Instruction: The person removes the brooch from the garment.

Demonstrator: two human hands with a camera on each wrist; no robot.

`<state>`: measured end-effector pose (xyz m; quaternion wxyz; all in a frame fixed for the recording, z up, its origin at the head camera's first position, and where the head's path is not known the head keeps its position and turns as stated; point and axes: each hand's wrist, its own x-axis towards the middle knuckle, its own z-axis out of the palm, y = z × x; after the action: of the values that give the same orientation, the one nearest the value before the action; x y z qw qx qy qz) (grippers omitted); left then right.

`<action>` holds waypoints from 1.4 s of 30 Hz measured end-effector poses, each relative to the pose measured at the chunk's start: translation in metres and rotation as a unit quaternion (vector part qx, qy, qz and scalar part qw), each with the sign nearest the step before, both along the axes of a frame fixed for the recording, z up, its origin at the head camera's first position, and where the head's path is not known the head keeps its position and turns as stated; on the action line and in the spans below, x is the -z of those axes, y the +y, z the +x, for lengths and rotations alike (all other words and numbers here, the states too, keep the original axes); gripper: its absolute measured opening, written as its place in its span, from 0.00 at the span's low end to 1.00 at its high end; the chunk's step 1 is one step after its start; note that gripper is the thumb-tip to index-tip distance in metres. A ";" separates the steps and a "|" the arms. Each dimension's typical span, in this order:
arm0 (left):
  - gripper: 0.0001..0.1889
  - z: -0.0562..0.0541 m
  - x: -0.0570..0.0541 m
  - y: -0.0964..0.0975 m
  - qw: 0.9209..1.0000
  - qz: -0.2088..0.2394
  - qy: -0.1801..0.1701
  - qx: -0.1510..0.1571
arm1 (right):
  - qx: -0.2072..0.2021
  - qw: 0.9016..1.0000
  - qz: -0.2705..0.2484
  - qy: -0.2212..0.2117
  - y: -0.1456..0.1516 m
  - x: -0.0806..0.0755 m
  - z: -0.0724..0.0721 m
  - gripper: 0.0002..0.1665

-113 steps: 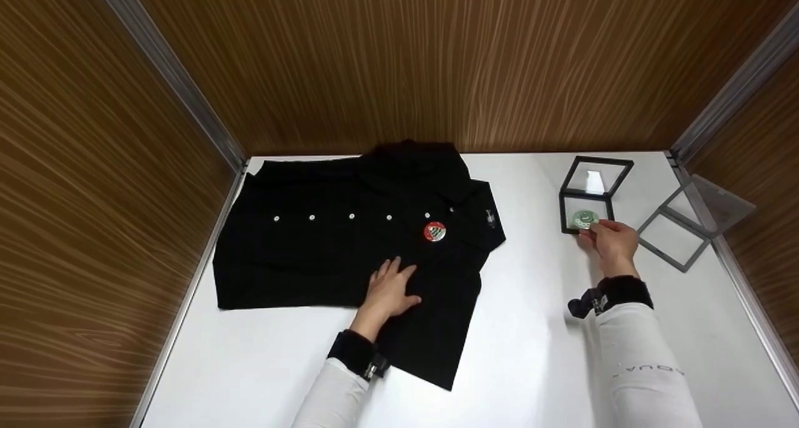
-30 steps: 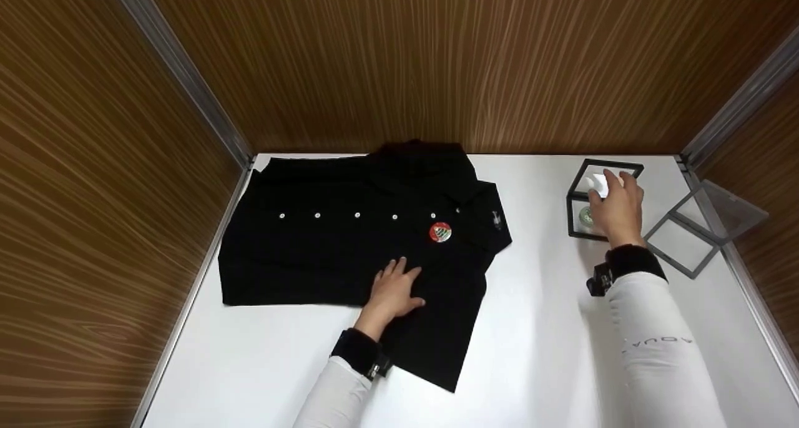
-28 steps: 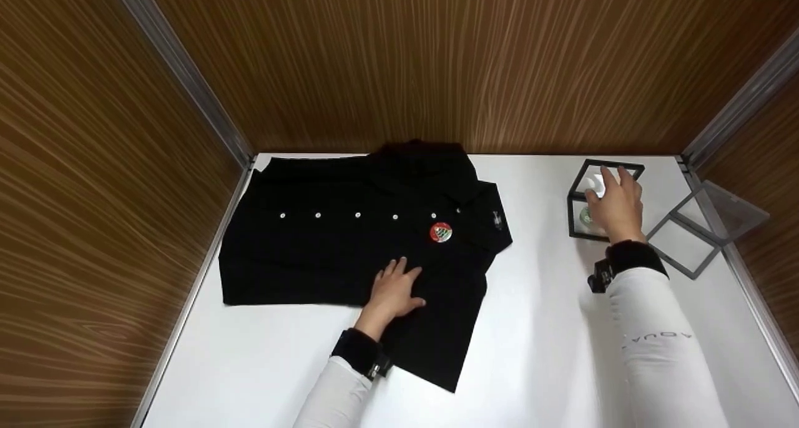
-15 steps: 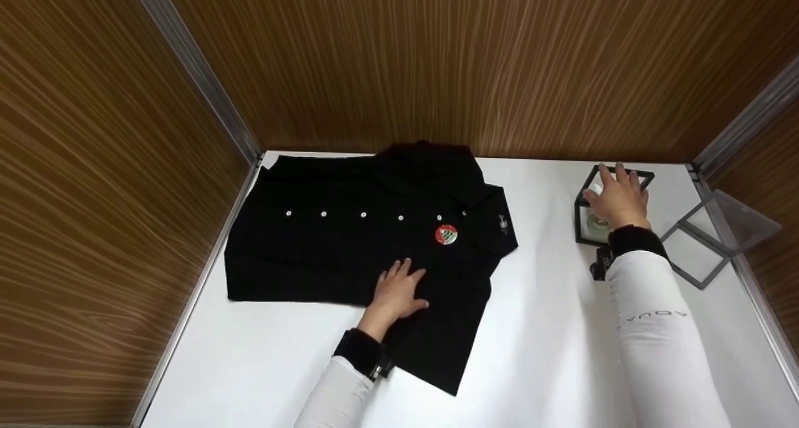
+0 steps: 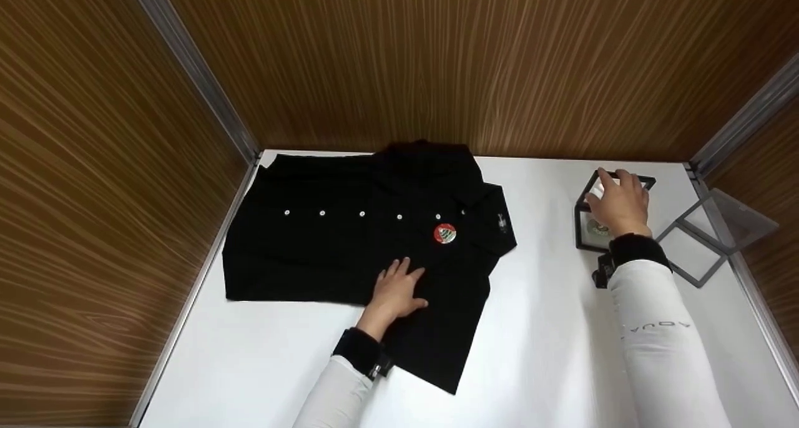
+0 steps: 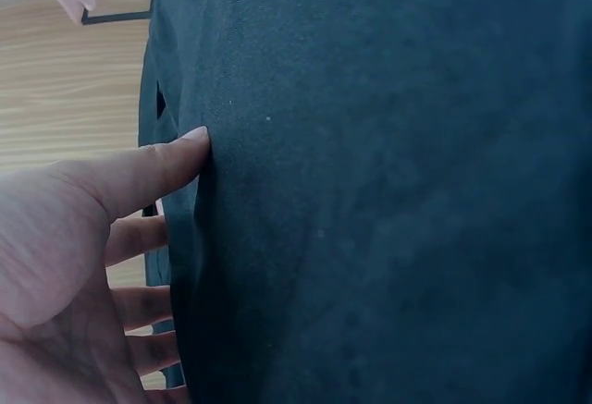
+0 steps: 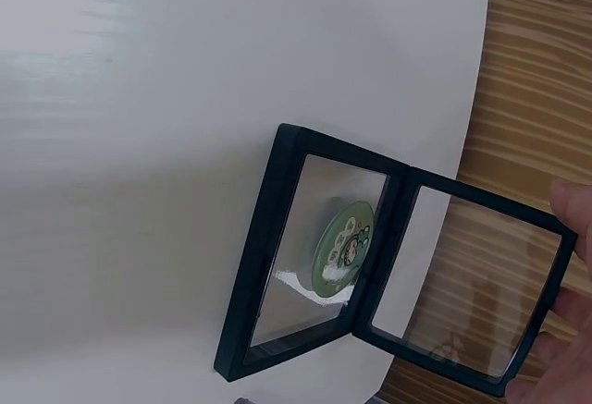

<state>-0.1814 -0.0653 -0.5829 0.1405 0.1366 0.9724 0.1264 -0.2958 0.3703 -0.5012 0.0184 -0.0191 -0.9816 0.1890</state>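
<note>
A grey frame [image 5: 702, 236] (one half tilted up) stood open by the right edge of the white table [image 5: 530, 340]; wood-grain panels [image 5: 374, 66] rose behind and at both sides; metal strips [image 5: 190, 66] lined their corners.

We see a white tabletop [image 5: 530, 340] with 3 things lying directly on it: a black shirt [image 5: 331, 247] spread over the left and middle, an opened black case [image 7: 381, 251] towards the back right, and an opened grey case [image 5: 703, 237] at the right edge.
</note>
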 end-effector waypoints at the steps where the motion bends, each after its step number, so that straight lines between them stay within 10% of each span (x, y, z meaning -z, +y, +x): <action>1: 0.37 0.000 0.000 0.000 1.000 0.000 0.000 -0.001 | -0.001 1.000 0.002 0.003 0.000 0.001 0.001 0.38; 42: 0.37 -0.002 -0.003 -0.002 1.000 0.009 -0.002 0.001 | -0.006 0.995 0.051 0.086 -0.016 0.028 0.049 0.41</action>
<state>-0.1839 -0.0676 -0.5801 0.1416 0.1390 0.9708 0.1351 -0.2467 0.3541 -0.5295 0.1030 0.0037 -0.9848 0.1398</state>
